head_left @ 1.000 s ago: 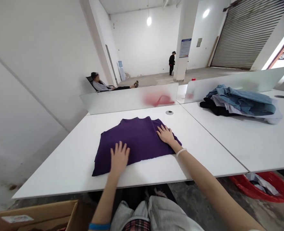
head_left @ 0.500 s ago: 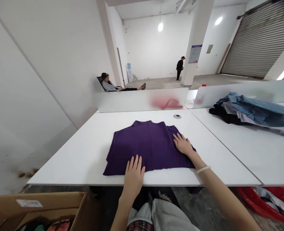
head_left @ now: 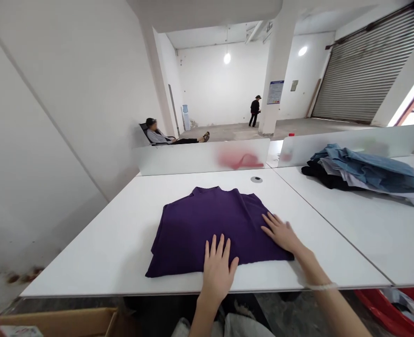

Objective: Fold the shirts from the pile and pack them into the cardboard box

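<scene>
A dark purple shirt (head_left: 200, 224), folded over, lies on the white table (head_left: 115, 234) in front of me; its collar points to the far side. My left hand (head_left: 219, 267) rests with spread fingers on the shirt's near edge, around the middle. On the right end of the cloth lies my right hand (head_left: 280, 231), palm down, fingers apart. Neither hand grips the fabric. A pale bracelet circles my right wrist.
Several garments, denim on top (head_left: 365, 168), are piled on the adjoining table. Frosted dividers (head_left: 179, 159) edge the far side. A cardboard box (head_left: 70, 323) and a red basin (head_left: 375, 309) stand below. One person (head_left: 158, 135) sits, another (head_left: 255, 111) stands beyond.
My left hand has slid right along the shirt's near edge. The right hand has shifted slightly right and nearer to me. The camera view has tilted up a little.
</scene>
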`<act>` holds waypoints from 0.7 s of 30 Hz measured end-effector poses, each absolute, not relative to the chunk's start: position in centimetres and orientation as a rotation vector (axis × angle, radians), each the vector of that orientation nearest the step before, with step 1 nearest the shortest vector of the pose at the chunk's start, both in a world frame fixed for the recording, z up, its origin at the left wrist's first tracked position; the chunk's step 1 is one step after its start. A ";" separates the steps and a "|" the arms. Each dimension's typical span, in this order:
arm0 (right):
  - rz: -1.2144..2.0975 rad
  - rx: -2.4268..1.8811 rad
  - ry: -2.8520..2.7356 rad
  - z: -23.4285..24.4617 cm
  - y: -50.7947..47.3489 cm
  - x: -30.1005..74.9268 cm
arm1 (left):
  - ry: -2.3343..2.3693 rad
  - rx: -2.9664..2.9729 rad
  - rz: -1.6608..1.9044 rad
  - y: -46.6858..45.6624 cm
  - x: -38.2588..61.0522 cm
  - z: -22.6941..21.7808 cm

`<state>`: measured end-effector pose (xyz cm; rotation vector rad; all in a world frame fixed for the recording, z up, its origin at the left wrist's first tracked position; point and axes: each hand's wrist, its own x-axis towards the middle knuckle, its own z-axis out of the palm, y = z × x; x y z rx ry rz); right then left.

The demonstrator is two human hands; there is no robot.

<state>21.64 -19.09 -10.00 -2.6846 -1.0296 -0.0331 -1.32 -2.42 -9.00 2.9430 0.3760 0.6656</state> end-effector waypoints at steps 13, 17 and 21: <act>-0.050 -2.331 -0.729 -12.5 -25.7 17.5 | 0.189 2.999 0.606 -3.7 -3.6 -8.8; -0.077 -2.139 -0.614 -11.1 -25.7 14.5 | 0.177 2.987 0.536 -4.5 -4.6 -8.2; 0.070 -1.864 -0.307 -9.7 -26.5 12.3 | 0.101 3.029 0.422 -5.5 -6.2 -7.9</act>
